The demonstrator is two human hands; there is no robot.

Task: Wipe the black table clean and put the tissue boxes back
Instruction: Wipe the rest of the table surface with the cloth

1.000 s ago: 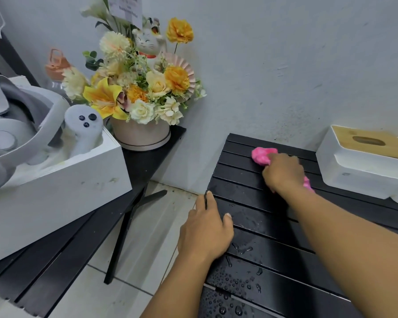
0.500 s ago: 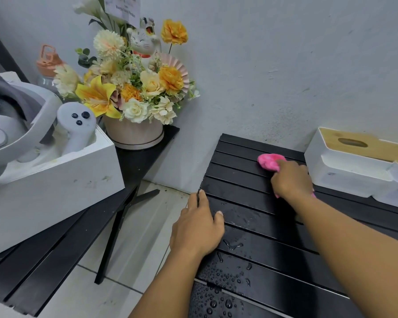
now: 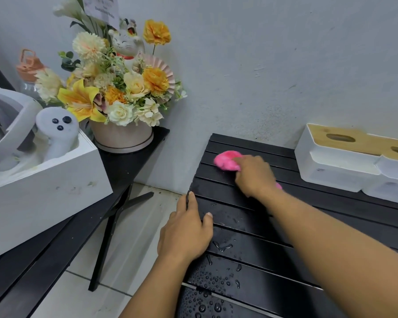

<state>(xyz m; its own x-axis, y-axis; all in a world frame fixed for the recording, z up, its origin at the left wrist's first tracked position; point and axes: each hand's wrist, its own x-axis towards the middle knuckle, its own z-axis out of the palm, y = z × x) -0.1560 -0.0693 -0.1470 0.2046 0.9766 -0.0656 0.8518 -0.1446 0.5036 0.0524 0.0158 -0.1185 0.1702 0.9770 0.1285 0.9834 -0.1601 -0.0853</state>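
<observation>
The black slatted table (image 3: 257, 267) fills the lower right, with water drops on its near slats. My right hand (image 3: 254, 174) presses a pink cloth (image 3: 226, 160) onto the far left corner of the table, close to the wall. My left hand (image 3: 186, 232) lies flat on the table's left edge, fingers together, holding nothing. Two white tissue boxes with wooden lids sit at the table's far right, one (image 3: 336, 157) by the wall and a second (image 3: 395, 171) partly cut off by the frame edge.
A second black table (image 3: 129, 161) at the left carries a flower arrangement (image 3: 117, 92) in a pink pot and a white box (image 3: 44, 191) with a headset and controller. Tiled floor (image 3: 133, 228) shows in the gap between the tables. The grey wall lies right behind.
My right hand slid the pink cloth right and then back left along the far slats. My left hand stays on the table edge. The view has shifted slightly.
</observation>
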